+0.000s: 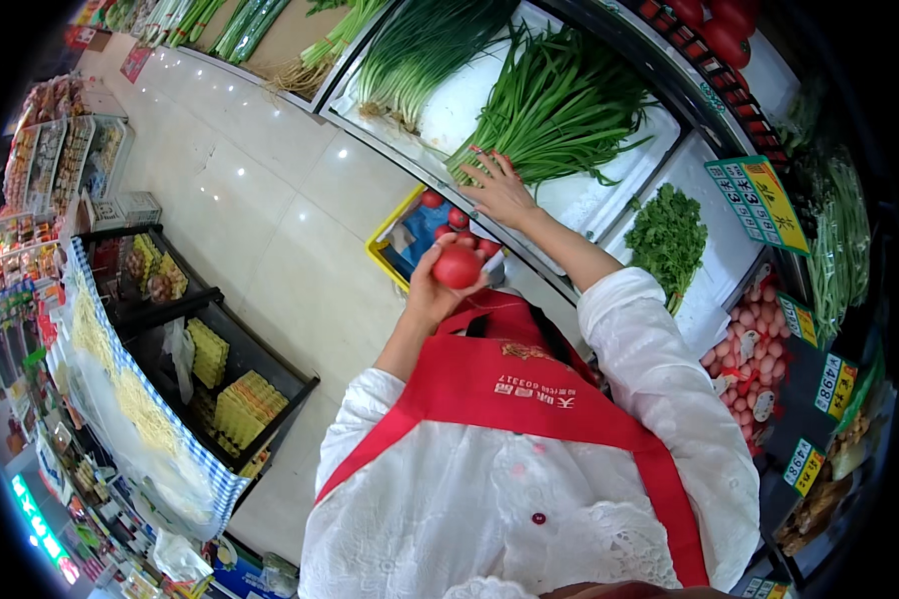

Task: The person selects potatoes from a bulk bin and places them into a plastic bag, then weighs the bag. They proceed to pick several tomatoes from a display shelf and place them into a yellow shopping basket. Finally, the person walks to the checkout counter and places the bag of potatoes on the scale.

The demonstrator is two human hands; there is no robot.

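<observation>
A round red tomato (457,266) rests in my left hand (428,288), its fingers curled around it, in front of the red apron. Just beyond it, several more tomatoes (458,219) lie in a yellow-rimmed crate (375,247) with a blue lining, partly hidden by my hand and the counter edge. My right hand (500,193) reaches over the display counter, fingers spread at the pale cut ends of a heap of flat green Chinese chives (547,112). Its fingertips seem to touch the stems.
Spring onions (419,60) lie left of the chives, cilantro (668,239) to the right. Bagged eggs (753,341) and price signs (764,204) line the right side. Across the tiled floor (270,180) stands a black bin (270,389) with egg trays, beside noodles on a checked cloth (187,419).
</observation>
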